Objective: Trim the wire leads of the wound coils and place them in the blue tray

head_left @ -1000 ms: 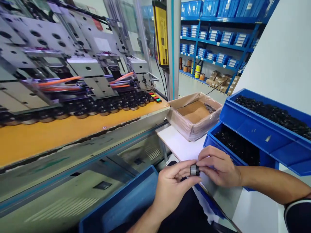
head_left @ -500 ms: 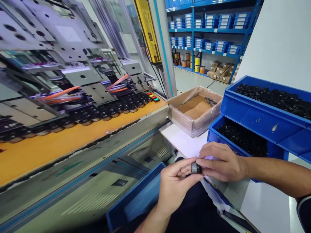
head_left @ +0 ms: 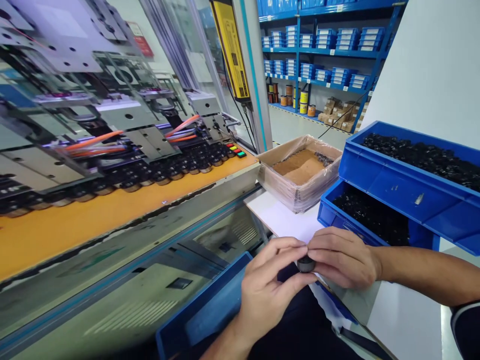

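A small round black and grey part is held between my two hands above my lap. My left hand grips it from the left, with the thumb below and the fingers above. From the right, the fingertips of my right hand press on the same part and partly cover it. Behind my right hand, a blue bin holds small black pieces. A row of round black parts lines the orange work surface at the left.
Machine fixtures stand over the orange surface. A plastic-lined carton sits on a white table. An upper blue bin overhangs the lower one. Another blue bin is beside my left forearm. Shelves stand behind.
The round part has turned between my fingers, its grey side now facing lower. My left fingers have closed over its top. At the left, the machine's upper plate has moved up.
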`<state>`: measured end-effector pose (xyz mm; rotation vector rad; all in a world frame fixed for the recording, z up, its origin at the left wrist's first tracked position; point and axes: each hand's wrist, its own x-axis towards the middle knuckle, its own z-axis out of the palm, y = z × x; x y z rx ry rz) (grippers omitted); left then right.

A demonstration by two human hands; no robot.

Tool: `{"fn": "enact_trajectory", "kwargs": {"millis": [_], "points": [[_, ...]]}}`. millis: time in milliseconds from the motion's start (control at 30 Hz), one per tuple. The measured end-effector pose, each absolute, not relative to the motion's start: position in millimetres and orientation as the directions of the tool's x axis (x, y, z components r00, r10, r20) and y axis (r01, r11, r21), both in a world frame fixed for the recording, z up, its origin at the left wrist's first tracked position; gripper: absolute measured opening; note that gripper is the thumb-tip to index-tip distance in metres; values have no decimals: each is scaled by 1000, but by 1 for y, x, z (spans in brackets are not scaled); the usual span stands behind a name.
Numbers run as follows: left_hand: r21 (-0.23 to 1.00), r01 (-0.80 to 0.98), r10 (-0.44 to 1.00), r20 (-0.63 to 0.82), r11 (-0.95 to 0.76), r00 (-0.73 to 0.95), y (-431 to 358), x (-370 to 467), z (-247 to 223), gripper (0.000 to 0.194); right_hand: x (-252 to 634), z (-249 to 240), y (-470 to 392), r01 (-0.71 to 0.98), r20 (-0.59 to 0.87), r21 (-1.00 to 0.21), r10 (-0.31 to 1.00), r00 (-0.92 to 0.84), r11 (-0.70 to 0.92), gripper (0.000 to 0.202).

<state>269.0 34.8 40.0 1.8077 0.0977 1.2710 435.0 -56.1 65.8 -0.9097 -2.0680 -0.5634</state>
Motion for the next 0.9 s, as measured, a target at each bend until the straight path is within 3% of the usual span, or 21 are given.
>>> {"fn": "enact_trajectory", "kwargs": {"millis": [133,233,367,500,600,667,767,900], "points": [[542,-373,370,818,-753,440,42,264,45,33,431,68,-59,742,781,-61,495,-381,668,22],[618,-383,464,778,-686,424,38,267,38,31,432,70,-58,747,772,-89,520,-367,659,22],[834,-504,669,507,-222,543,27,280,22,30,434,68,-55,785,792,-58,507,-340,616,15],[832,-504,670,240,231,703,23,293,11,43,435,64,-52,798,797,-72,515,-315,599,12],[803,-485,632,182,347,753,27,293,8,40,436,65,-52,809,792,-105,540,-284,578,15],[837,-474,643,209,272,737,32,288,5,40,437,67,-53,802,790,-106,539,-291,588,15],[912,-411,654,309,3,690,38,278,3,38,437,70,-53,777,788,-109,530,-313,620,14],[892,-386,594,445,-234,670,40,271,5,33,437,69,-54,766,782,-142,545,-301,627,19]]}}
